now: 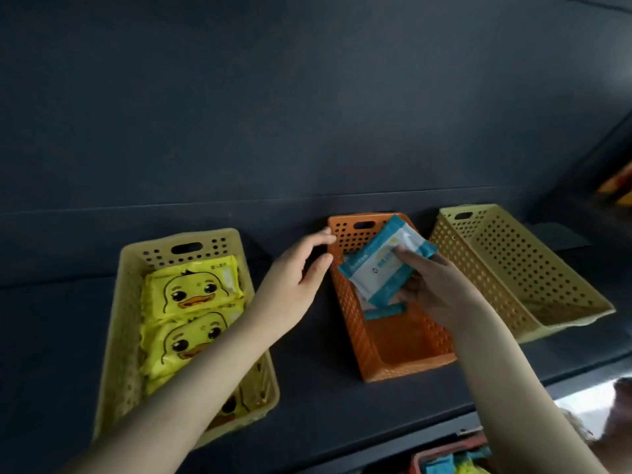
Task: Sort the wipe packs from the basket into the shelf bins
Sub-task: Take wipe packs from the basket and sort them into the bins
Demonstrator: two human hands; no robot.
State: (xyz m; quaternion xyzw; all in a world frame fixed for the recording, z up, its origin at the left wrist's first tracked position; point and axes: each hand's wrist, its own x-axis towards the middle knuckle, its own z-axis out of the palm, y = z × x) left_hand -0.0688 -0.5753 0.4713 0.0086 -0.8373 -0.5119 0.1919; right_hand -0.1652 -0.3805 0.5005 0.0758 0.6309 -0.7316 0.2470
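My right hand point(434, 289) grips a blue and white wipe pack point(379, 265), tilted over the far end of the orange bin point(396, 350). Another blue pack point(384, 311) lies inside that bin, mostly hidden under the held one. My left hand point(295, 280) hovers with relaxed fingers by the orange bin's left rim, its fingertips close to the far corner. The left yellow bin point(118, 340) holds several yellow duck wipe packs point(193, 290). At the bottom edge the red basket point(444, 453) shows more blue and yellow packs.
A pale yellow bin point(513, 268) with nothing visible inside stands to the right of the orange one. All three bins sit on a dark shelf point(51, 336) with a dark back wall. Colourful items point(619, 186) show at the far right edge.
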